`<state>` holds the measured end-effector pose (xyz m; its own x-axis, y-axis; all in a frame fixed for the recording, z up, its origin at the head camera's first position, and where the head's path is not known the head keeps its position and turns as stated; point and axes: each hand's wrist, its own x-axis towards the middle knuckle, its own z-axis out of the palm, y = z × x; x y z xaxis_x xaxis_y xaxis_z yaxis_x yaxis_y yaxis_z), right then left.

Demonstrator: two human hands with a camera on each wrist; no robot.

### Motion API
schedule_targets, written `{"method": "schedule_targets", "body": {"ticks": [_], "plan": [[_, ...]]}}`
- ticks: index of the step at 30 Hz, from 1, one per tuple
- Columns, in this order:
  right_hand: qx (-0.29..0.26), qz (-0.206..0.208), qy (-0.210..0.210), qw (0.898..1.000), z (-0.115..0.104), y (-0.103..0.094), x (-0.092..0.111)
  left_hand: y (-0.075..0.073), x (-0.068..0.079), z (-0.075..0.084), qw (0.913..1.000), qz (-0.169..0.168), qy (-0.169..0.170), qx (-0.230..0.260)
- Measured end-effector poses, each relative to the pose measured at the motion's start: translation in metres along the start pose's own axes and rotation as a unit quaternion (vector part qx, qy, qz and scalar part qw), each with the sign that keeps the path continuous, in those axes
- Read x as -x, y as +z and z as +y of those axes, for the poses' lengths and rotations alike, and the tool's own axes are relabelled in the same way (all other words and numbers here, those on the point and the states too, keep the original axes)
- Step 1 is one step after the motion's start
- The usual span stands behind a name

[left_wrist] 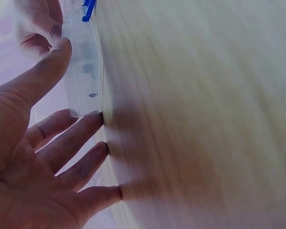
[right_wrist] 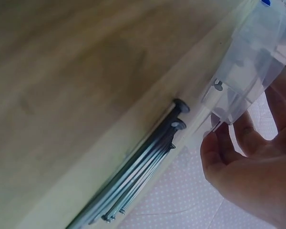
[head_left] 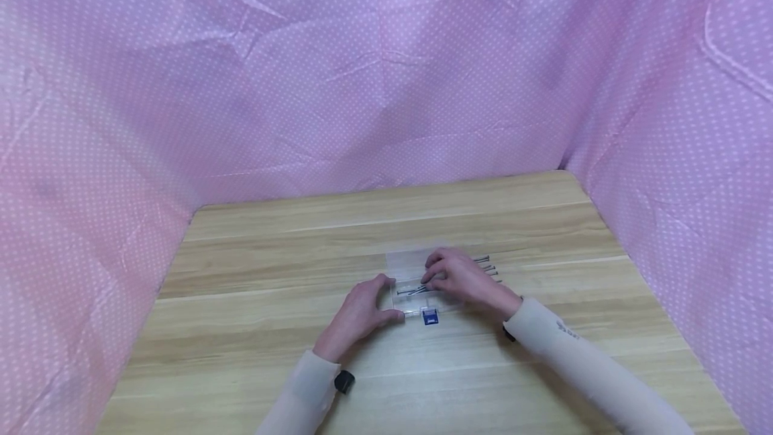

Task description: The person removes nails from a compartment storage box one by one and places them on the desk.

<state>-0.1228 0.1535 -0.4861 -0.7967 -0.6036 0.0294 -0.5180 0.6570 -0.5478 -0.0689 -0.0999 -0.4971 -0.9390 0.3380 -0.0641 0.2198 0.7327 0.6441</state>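
A clear plastic box (head_left: 398,304) lies with its lid (head_left: 406,262) folded back, and a blue latch tab (head_left: 430,316) sticks out at its front. My left hand (head_left: 360,311) grips the box's left end, its thumb on the front side and fingers at the end and back. Over the box, my right hand (head_left: 461,277) has its fingers curled down, pinching nails (head_left: 412,291) that lie inside the box. Those fingertips are partly hidden by the box wall in the right wrist view. Several loose nails (right_wrist: 138,164) lie on the table just right of the box, under my right wrist.
The wood-grain table (head_left: 272,254) has rounded far corners. Pink dotted cloth (head_left: 374,86) hangs behind it and along both sides. Each wrist carries a dark band (head_left: 344,382) with the cuff above it.
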Motion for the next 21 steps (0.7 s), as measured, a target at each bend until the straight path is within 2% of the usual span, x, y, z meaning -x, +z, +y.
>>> {"method": "schedule_targets", "body": {"ticks": [8, 15, 21], "plan": [[0.02, 0.0, -0.025, 0.999, 0.0029, -0.0007, -0.0045, -0.0005, 0.001, 0.0003, 1.0, -0.001, -0.002, -0.003], [0.061, 0.005, -0.06, 0.996, 0.0052, -0.001, -0.0057, -0.0007, 0.0014, 0.0005, 1.0, 0.002, 0.0, -0.004], [0.074, 0.0, -0.058, 0.996, 0.0043, -0.0019, -0.0062, -0.0009, 0.0014, 0.0002, 1.0, 0.004, -0.001, -0.004]]}}
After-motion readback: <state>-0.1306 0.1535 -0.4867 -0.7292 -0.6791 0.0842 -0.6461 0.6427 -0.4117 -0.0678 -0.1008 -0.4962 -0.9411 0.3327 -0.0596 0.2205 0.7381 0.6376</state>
